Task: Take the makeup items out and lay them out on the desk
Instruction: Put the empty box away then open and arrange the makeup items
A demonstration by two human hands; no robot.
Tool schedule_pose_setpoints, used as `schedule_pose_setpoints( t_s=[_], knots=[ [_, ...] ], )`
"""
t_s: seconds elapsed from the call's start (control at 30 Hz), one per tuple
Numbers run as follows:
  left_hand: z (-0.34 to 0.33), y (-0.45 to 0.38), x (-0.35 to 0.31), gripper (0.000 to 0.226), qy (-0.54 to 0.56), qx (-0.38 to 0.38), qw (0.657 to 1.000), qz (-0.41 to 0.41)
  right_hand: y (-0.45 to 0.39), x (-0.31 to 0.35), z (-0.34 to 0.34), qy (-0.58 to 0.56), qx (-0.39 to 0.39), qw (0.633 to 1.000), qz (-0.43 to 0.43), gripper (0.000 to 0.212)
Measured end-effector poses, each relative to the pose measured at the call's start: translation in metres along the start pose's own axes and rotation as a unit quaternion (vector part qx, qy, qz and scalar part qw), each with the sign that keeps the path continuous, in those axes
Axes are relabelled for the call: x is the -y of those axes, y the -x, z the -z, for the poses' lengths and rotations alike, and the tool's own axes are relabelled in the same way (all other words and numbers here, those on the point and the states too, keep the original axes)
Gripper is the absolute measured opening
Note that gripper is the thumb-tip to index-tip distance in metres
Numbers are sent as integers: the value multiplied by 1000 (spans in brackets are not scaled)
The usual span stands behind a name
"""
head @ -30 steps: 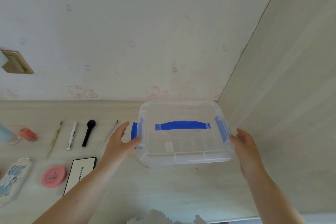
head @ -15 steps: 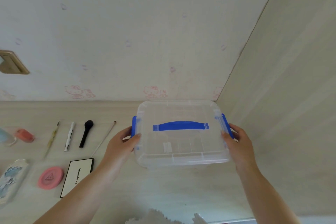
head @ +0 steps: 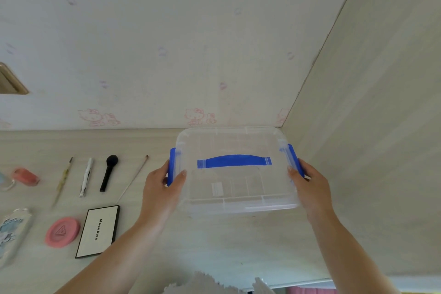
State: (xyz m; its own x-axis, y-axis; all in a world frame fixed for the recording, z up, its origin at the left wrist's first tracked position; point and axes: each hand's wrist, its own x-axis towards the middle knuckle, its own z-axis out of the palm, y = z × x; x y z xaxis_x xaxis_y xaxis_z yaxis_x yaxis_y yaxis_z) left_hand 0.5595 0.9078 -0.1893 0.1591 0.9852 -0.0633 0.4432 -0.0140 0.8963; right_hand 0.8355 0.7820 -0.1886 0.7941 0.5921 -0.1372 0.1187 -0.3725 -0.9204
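A single head-worn wide-angle camera looks forward and down from above the desk (head: 214,241), close over the near edge. It faces the back wall (head: 167,43) and the right-hand corner.
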Motion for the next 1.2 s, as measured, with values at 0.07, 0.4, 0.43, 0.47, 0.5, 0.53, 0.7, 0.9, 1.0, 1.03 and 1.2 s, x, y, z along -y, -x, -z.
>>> schedule_pose_setpoints(
  t_s=[0.07, 0.4, 0.43, 0.47, 0.5, 0.53, 0.7, 0.9, 1.0, 1.03, 1.2],
  knots=[
    [0, -1, 0, 8, -5, -4, 1000, -10, 0, 0, 0, 4, 0, 1000, 2, 35],
    [-1, -3, -2, 23, -11, 13, 1000, 8, 0, 4, 0, 38, 2, 998, 44, 28],
    [-1, -2, -3, 24, 5, 15, 1000, 11, 0, 4, 0, 33, 3, 999, 40, 29],
    [-2, -1, -4, 24, 27, 16, 999, 23, 0, 4, 0, 28, 3, 999, 34, 30],
    [-2, 1, -5, 21, 52, 15, 997, 46, 1, 4, 0, 23, 3, 999, 27, 31],
    [-3, 0, -3, 12, 75, 14, 994, 82, 1, 4, 0, 17, 5, 1000, 17, 31],
    [1, 1, -4, 36, 117, 71, 976, 167, 1, 5, 1, -7, 19, 1000, -8, 33],
    [25, 4, -7, 43, 278, 110, 933, 202, 12, 18, -3, -46, 26, 999, 3, 33],
    [48, 3, -9, 39, 333, 106, 915, 201, 22, 41, -11, -83, 42, 995, 18, 30],
    [59, 3, -10, 35, 347, 101, 911, 199, 26, 50, -17, -97, 53, 994, 24, 28],
    [121, 14, -10, 22, 391, 100, 903, 149, 53, 91, -49, -126, 116, 984, 45, 27]
  ],
)
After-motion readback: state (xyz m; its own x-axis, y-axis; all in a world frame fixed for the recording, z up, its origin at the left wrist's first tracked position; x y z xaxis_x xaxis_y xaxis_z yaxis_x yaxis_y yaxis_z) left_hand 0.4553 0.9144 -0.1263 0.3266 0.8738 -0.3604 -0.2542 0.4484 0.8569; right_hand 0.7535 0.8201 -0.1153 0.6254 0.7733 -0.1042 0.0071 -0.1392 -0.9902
